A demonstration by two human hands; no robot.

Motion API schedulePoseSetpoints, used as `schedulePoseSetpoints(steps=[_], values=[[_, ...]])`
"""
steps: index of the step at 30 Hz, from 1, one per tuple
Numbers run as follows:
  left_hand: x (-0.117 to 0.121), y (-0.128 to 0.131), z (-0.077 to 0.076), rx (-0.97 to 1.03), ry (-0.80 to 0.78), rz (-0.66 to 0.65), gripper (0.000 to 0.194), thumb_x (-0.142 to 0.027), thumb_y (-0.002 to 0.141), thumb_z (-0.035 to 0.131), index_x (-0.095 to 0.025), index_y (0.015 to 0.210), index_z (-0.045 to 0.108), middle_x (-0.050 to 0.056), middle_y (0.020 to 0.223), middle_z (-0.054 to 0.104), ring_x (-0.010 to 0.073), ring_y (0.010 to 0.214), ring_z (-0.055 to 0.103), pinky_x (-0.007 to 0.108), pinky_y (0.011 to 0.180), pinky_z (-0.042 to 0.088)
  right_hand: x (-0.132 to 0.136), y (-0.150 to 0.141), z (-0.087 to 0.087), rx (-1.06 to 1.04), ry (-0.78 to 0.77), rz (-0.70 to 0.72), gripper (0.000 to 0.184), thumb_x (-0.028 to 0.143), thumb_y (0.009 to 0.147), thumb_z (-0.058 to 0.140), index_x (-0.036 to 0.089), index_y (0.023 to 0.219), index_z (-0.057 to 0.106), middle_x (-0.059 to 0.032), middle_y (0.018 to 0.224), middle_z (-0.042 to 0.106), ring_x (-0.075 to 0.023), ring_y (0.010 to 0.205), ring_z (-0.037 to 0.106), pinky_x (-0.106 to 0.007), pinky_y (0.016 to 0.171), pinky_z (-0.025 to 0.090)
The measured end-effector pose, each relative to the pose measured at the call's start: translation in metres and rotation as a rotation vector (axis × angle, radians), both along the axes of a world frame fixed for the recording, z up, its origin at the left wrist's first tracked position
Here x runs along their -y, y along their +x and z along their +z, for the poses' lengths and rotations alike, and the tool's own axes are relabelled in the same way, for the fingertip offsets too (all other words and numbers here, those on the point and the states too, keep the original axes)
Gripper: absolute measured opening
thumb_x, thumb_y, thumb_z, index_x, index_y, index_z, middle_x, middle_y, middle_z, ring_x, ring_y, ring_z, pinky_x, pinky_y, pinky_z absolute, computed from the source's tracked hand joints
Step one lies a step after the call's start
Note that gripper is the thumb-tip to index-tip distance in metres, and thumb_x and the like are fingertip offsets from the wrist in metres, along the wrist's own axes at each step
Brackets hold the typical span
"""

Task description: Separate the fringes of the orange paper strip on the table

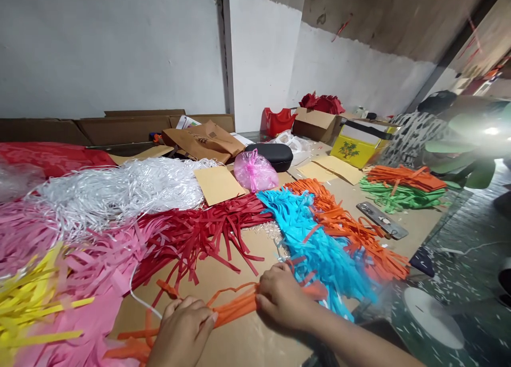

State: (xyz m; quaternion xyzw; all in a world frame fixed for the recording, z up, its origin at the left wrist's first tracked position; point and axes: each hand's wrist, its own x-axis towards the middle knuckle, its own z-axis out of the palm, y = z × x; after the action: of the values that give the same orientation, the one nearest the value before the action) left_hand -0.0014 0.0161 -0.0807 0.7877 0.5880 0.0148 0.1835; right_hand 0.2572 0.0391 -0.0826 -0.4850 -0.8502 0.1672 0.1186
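Observation:
Between my two hands stretches an orange paper tassel (235,309), gathered into a narrow bundle over the cardboard. My left hand (183,324) is closed round its left part, with loose orange strips trailing below and beside the fingers. At the other end, my right hand (281,298) grips the bundle with curled fingers, and more orange shows past the wrist. A white cord (141,292) runs down to my left hand. Just beyond the hands lie dark red fringes (203,223), and blue fringes (315,244) spread close to my right hand.
Pink fringes (104,255), yellow strips (32,298) and white strings (128,189) pile up on the left. Orange fringes (347,234), a phone (381,219) and green fringes (403,193) lie right. Behind are a pink bag (255,173), black case (273,157) and yellow box (357,146).

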Motion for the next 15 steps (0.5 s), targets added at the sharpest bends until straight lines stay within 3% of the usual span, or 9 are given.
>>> schedulePoseSetpoints(steps=[8,11,13,15], values=[[-0.008,0.014,0.007,-0.086,0.075,0.004,0.037,-0.02,0.095,0.043,-0.019,0.073,0.073,0.008,0.083,0.077,0.0293,0.09,0.069,0.047,0.087,0.039,-0.003,-0.008,-0.008,-0.001,0.026,-0.029,0.014,0.017,0.083,0.064,0.018,0.069,0.063,0.0009,0.074,0.066,-0.0148,0.073,0.052,-0.032,0.086,0.034],[-0.007,0.011,0.002,-0.093,0.12,0.011,0.029,-0.018,0.093,0.045,-0.019,0.083,0.072,0.007,0.089,0.076,0.0276,0.092,0.067,0.046,0.087,0.038,0.0,-0.004,-0.009,-0.024,0.026,-0.081,0.007,0.018,0.085,0.063,0.019,0.078,0.065,-0.0005,0.081,0.068,-0.017,0.079,0.055,-0.035,0.09,0.035],[-0.006,0.005,-0.006,-0.071,0.246,-0.062,0.026,-0.015,0.091,0.047,-0.024,0.092,0.072,0.003,0.095,0.074,0.0245,0.095,0.065,0.045,0.091,0.035,0.003,0.003,-0.008,-0.041,0.096,-0.065,0.005,0.018,0.089,0.063,0.019,0.091,0.067,-0.0032,0.093,0.071,-0.0204,0.09,0.059,-0.041,0.098,0.035],[-0.004,0.0,-0.013,-0.039,0.467,-0.214,0.029,-0.011,0.087,0.051,-0.032,0.091,0.071,-0.001,0.094,0.072,0.0226,0.098,0.063,0.045,0.097,0.031,0.007,0.011,-0.005,-0.03,0.212,0.088,0.013,0.017,0.095,0.06,0.021,0.106,0.066,-0.0049,0.111,0.071,-0.0237,0.109,0.058,-0.05,0.111,0.026]])
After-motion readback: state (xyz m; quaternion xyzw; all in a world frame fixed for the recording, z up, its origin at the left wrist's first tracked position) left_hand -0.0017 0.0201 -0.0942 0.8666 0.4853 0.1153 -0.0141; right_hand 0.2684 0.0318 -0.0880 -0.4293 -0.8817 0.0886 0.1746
